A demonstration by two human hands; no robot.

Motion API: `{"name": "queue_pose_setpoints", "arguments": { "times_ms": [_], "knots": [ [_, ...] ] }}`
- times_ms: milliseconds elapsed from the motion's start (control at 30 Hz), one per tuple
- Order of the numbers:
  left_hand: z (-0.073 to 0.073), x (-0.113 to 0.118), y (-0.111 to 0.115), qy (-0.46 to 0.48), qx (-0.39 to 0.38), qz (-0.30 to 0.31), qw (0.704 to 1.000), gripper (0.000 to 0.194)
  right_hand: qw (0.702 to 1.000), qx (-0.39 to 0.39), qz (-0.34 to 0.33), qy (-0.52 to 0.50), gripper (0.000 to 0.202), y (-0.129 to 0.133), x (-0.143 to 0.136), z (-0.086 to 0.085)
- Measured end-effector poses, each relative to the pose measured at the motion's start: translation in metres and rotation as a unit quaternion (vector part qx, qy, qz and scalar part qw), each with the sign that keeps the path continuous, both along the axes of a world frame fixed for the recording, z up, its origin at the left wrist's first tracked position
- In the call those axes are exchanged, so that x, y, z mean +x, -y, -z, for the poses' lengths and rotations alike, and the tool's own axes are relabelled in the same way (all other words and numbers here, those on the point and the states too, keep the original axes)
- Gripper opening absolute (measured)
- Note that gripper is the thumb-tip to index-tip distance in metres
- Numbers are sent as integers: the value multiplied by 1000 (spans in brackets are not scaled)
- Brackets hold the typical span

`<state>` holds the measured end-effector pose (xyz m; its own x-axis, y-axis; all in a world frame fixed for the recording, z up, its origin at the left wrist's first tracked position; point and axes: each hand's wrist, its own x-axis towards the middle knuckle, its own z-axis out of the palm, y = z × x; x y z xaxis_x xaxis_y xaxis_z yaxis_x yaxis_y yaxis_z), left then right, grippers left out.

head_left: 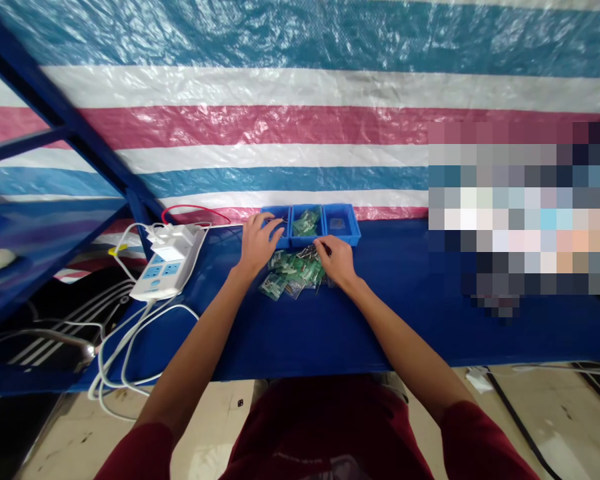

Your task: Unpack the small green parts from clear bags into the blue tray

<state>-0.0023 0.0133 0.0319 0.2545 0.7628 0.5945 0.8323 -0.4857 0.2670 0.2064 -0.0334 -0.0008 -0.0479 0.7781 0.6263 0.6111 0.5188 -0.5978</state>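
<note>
My left hand (258, 245) hovers at the left blue bin (283, 243), its fingers apart and nothing visible between them. A few thin pieces show inside that bin, partly covered by my fingers. My right hand (336, 259) is at the right edge of a pile of small green circuit boards and clear bags (293, 272). Its thumb and fingers are pinched together beside some dark metallic pieces (307, 251), and what they hold is too small to tell. Behind the pile, the middle blue bin (306, 241) contains green pieces in clear wrapping. The right blue bin (351, 238) has a small clear item in it.
A white power strip (167, 277) with plugged-in adapters lies left on the blue table (300, 340). White cables (125, 353) loop over the front edge. A blue metal frame (85, 137) rises at left, and striped sheeting (280, 127) hangs behind. A blurred patch covers the right side.
</note>
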Motion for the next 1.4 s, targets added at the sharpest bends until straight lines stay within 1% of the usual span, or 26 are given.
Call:
{"name": "queue_pose_setpoints", "arguments": {
  "times_ms": [67, 133, 167, 300, 367, 467, 633, 667, 733, 800, 867, 933, 1000, 1067, 1133, 1200, 1267, 1333, 1400],
  "knots": [
    [-1, 0, 9, -24, -65, 84, 994, 37, 1000, -3, 4, 5, 30, -1, 1, 1],
    [-2, 1, 20, -52, -120, 142, 981, 38, 1000, -9, 6, 8, 28, -2, 1, 1],
    [-2, 1, 25, -67, -137, 152, 977, 40, 1000, -13, 5, 11, 26, -2, 2, 1],
    [2, 0, 38, -143, -178, 151, 962, 56, 999, -32, -12, 35, 22, -3, 2, 3],
    [3, 0, 40, -175, -198, 152, 952, 56, 998, -37, -15, 42, 22, -3, 2, 4],
    [2, 2, 42, -199, -207, 158, 945, 44, 998, -40, -15, 42, 23, -4, 2, 4],
    [3, 2, 46, -185, -183, 167, 951, 7, 998, -42, -17, 38, 22, -3, 2, 3],
    [4, 1, 47, -176, -176, 174, 953, 6, 998, -42, -18, 36, 22, -3, 2, 3],
    [5, -1, 50, -151, -156, 187, 958, 10, 999, -41, -18, 32, 22, -2, 1, 3],
    [2, -3, 52, -114, -127, 183, 968, 12, 999, -42, -16, 24, 23, -2, 1, 2],
    [-8, -3, 53, -64, -102, 164, 979, 15, 999, -44, -12, 11, 25, -1, 0, 1],
    [-21, -1, 53, -6, -94, 151, 984, 18, 999, -48, -16, -17, 30, -1, 0, -2],
    [-33, 4, 51, 57, -105, 153, 981, 19, 995, -57, -44, -63, 35, 0, -1, -4],
    [-38, 10, 47, 128, -127, 164, 970, 20, 988, -73, -82, -111, 38, 0, -1, -6],
    [-35, 16, 40, 203, -155, 177, 951, 21, 981, -92, -103, -137, 38, 0, -2, -5],
    [-25, 22, 34, 265, -176, 185, 930, 23, 979, -105, -104, -142, 38, -1, -2, -4],
    [-12, 27, 30, 316, -195, 191, 909, 25, 978, -110, -101, -145, 39, -1, -1, -4],
    [0, 30, 30, 347, -228, 204, 887, 29, 978, -110, -94, -147, 38, 0, -1, -5],
    [8, 33, 33, 360, -255, 217, 871, 35, 982, -103, -82, -137, 38, 1, -2, -7]
  ]
}}
